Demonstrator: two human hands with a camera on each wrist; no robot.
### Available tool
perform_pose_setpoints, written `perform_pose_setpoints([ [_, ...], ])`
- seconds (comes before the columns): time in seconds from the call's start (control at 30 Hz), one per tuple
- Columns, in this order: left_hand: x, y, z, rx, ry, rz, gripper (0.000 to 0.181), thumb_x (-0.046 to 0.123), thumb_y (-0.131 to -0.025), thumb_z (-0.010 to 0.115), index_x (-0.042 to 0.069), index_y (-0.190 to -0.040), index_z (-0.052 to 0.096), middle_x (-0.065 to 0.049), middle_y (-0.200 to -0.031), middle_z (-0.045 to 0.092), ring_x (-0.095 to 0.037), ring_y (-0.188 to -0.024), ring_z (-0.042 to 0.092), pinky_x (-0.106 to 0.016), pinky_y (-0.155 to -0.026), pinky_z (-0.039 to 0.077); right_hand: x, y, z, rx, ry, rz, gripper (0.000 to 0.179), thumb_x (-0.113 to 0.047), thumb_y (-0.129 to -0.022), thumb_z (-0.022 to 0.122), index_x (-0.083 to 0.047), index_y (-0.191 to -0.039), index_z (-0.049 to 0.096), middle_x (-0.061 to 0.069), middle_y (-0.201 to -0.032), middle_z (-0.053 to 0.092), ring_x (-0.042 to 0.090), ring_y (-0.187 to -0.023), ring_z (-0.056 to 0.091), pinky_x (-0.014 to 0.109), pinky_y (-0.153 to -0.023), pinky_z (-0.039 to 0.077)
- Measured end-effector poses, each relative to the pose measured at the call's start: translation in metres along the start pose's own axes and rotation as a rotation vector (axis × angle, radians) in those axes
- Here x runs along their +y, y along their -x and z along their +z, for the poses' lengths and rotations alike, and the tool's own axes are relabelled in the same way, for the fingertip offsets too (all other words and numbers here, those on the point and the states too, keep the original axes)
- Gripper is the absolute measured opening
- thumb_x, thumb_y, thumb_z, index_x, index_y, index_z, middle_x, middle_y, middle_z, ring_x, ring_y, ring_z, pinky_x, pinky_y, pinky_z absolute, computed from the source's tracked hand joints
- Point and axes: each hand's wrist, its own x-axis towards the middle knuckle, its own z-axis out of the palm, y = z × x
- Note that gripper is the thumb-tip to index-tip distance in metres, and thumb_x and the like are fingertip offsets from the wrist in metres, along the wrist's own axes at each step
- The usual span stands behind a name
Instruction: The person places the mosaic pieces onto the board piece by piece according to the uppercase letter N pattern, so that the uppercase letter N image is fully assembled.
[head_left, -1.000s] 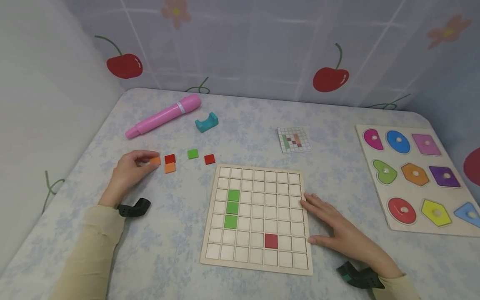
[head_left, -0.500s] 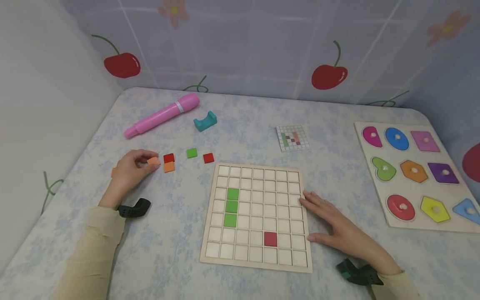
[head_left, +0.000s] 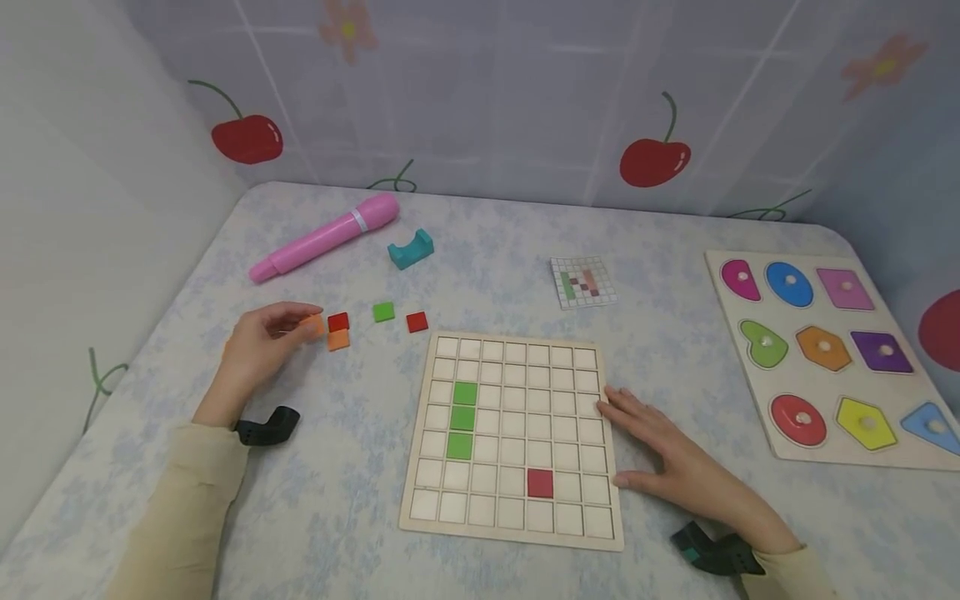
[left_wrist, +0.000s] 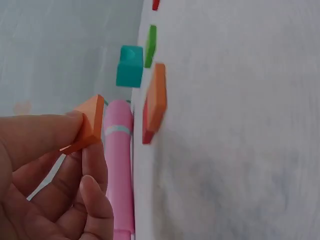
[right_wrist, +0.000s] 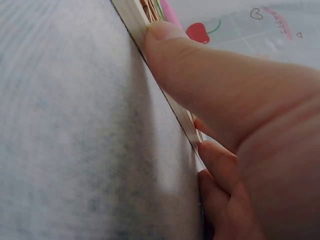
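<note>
My left hand (head_left: 258, 342) pinches an orange square tile (left_wrist: 91, 125) between thumb and fingertips, lifted off the table in the left wrist view. Just right of it lie a red tile (head_left: 338, 322) and a second orange tile (head_left: 338, 339), touching each other. A green tile (head_left: 383, 311) and another red tile (head_left: 417, 322) lie farther right. The wooden grid board (head_left: 510, 537) holds several green tiles (head_left: 462, 418) in one column and one red tile (head_left: 540, 483) lower right. Along the board's right edge rests my right hand (head_left: 675, 462), thumb and fingertips touching the rim.
Behind the tiles lie a pink marker-shaped stick (head_left: 322, 240) and a teal cradle-shaped block (head_left: 411, 249). A small pattern card (head_left: 583, 282) lies beyond the board. At the right is a knobbed shape puzzle (head_left: 817, 350). A bit of orange shows behind the left hand.
The left hand keeps its pinch on the orange tile, which has tilted a little and shifted slightly. The right hand stays at the board's edge. The head view has shifted a little.
</note>
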Motion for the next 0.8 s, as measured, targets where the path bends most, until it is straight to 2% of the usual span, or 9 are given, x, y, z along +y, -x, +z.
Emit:
perform_pose_setpoints([
  [0.13,0.019,0.003,0.005,-0.045,0.095,0.003,0.042,0.034,-0.090,0.063,0.008,-0.122,0.062,-0.007,-0.114,0.061,-0.013,-0.097,0.056,-0.026,-0.081,0.044,0.001,0.002,-0.001,0.001,0.012,0.005,0.079,-0.033,-0.079,0.074,-0.018,-0.146,0.035,0.005,-0.151,0.023,0.024,-0.139,0.013,0.036,-0.109,0.010],
  [0.33,0.045,0.010,0.012,-0.063,0.212,-0.012,0.039,0.033,-0.087,0.067,0.008,-0.116,0.065,-0.002,-0.107,0.065,-0.019,-0.093,0.061,-0.028,-0.078,0.048,0.000,0.002,-0.002,0.000,0.015,0.000,0.080,-0.032,-0.079,0.075,-0.017,-0.146,0.035,0.006,-0.152,0.023,0.027,-0.138,0.014,0.044,-0.108,0.012],
  [0.43,0.056,0.014,0.018,-0.094,0.248,0.019,0.036,0.029,-0.087,0.068,0.005,-0.114,0.066,-0.005,-0.104,0.066,-0.022,-0.091,0.062,-0.029,-0.078,0.049,-0.001,0.001,-0.002,-0.008,0.003,0.008,0.080,-0.032,-0.079,0.075,-0.016,-0.146,0.035,0.006,-0.152,0.022,0.029,-0.138,0.013,0.051,-0.106,0.012],
  [0.57,0.070,0.018,0.031,-0.161,0.273,0.060,0.033,0.025,-0.087,0.069,0.004,-0.112,0.067,-0.006,-0.102,0.066,-0.022,-0.089,0.063,-0.029,-0.077,0.050,-0.001,0.001,-0.003,-0.012,0.003,0.012,0.079,-0.034,-0.079,0.074,-0.017,-0.146,0.035,0.006,-0.152,0.023,0.029,-0.138,0.013,0.055,-0.105,0.014],
  [0.67,0.079,0.019,0.042,-0.219,0.280,0.083,0.030,0.021,-0.086,0.071,0.005,-0.110,0.068,-0.006,-0.101,0.067,-0.021,-0.086,0.064,-0.029,-0.074,0.050,-0.001,0.000,-0.003,-0.005,0.016,-0.008,0.079,-0.033,-0.080,0.074,-0.017,-0.146,0.034,0.006,-0.152,0.023,0.028,-0.138,0.014,0.053,-0.105,0.017],
  [0.8,0.092,0.018,0.061,-0.309,0.280,0.143,0.026,0.013,-0.084,0.071,0.004,-0.109,0.068,-0.005,-0.101,0.066,-0.018,-0.084,0.064,-0.030,-0.074,0.051,0.000,-0.001,-0.002,-0.004,0.020,-0.039,0.078,-0.031,-0.080,0.074,-0.016,-0.146,0.034,0.007,-0.152,0.023,0.027,-0.138,0.013,0.043,-0.108,0.014],
])
